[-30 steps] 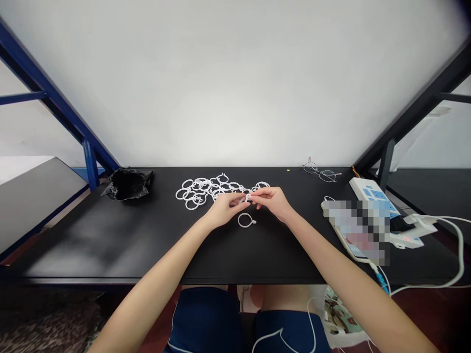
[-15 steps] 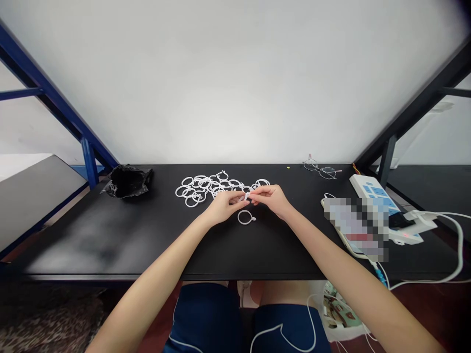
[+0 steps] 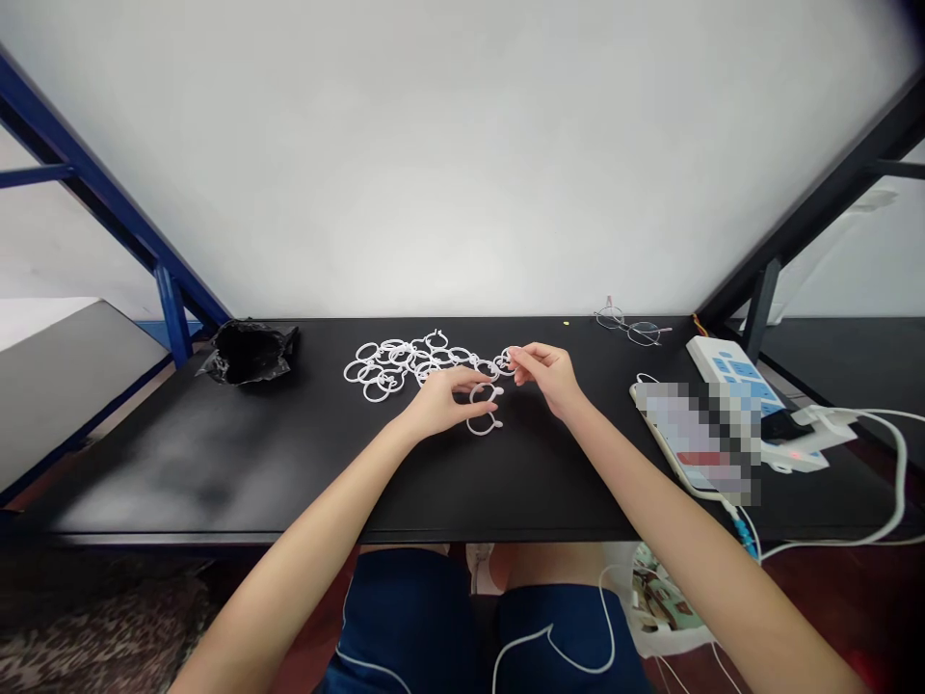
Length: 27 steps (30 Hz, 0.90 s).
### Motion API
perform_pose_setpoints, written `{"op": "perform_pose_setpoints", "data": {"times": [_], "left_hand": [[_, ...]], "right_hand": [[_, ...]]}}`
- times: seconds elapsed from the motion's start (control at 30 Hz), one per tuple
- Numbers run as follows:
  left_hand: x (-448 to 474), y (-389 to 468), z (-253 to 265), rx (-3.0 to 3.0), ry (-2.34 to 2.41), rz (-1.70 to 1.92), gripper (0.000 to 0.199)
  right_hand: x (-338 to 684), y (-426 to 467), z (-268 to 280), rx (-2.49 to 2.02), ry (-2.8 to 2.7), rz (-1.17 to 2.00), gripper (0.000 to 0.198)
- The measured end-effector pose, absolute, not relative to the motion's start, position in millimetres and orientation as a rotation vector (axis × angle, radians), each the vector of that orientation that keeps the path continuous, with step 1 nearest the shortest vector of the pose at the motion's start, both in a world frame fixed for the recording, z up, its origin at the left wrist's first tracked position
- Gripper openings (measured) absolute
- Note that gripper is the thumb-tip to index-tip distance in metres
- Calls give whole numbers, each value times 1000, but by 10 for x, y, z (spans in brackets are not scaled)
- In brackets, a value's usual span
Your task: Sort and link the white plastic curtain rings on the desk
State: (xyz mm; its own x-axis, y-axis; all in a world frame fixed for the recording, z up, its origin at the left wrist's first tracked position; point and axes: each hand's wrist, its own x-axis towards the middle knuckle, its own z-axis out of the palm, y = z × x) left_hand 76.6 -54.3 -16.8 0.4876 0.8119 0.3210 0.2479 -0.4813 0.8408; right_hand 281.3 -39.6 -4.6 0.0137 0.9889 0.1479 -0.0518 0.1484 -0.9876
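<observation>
My left hand [image 3: 442,400] holds a white curtain ring [image 3: 498,390] with a small round eyelet between thumb and fingers. Just below it, a second white ring [image 3: 480,434] lies on the black desk, its upper edge partly behind my left thumb. My right hand [image 3: 545,374] has its fingertips pinched at a white ring [image 3: 504,366] at the right end of the pile. That ring is partly hidden by the fingers. The pile of white rings [image 3: 394,357], several of them overlapping, spreads to the left behind my left hand.
A crumpled black plastic bag [image 3: 252,355] stands open at the left. Eyeglasses [image 3: 627,326] lie at the back right. A phone [image 3: 694,443] on a cable lies beside a white power strip [image 3: 733,371] with plugs. Blue metal posts [image 3: 173,313] flank the desk [image 3: 217,463].
My hands have parted. The right hand has let go of the ring held between both hands and moved right and slightly up to the pile's end; the left keeps its ring.
</observation>
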Motion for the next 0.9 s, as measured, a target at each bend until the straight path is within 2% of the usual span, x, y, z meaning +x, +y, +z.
{"op": "perform_pose_setpoints", "data": {"times": [0.27,0.77,0.9], "left_hand": [[781,-576,-136,2249,887,814,31],[738,-557,-133,2252,900,786,46],[738,-552,-114,2246,917,840,37]], "right_hand": [[2801,-395,-62,-1072,-1251,1105,35],[2845,-378,-23,-1095,-1224,1061,38],[2844,-378,-8,-1110,-1225,1042,41]]}}
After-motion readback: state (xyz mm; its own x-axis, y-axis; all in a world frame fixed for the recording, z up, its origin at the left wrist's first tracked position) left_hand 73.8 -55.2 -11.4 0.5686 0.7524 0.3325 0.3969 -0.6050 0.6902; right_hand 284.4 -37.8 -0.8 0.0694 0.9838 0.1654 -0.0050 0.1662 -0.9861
